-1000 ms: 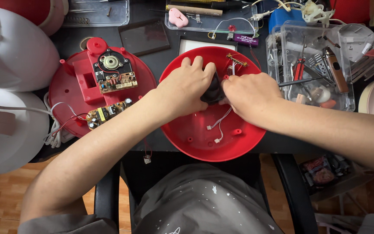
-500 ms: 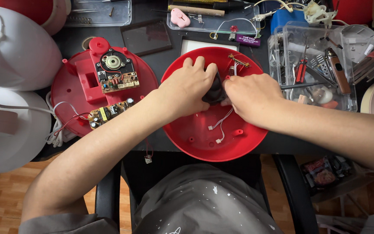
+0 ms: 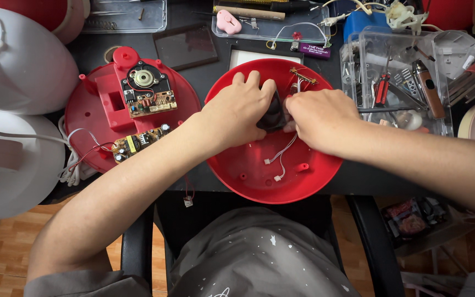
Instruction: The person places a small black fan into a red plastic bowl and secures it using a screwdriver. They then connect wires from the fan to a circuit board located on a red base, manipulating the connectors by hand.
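Repair workshop: opened red housings [image 3: 92, 118], bare circuit boards [image 3: 148, 98], clear tool tray [image 3: 394, 77], loose wires.

My left hand [image 3: 237, 113] and right hand [image 3: 320, 118] are bare, without gloves, rings or a watch. I wear a grey short-sleeved shirt [image 3: 259, 258] with small white flecks.

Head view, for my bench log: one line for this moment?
left hand: on black part | right hand: on black part | in red shell

Both hands [image 3: 243, 113] [image 3: 320, 118] on a dark part [image 3: 273, 113] (inside red shell [image 3: 259, 176])
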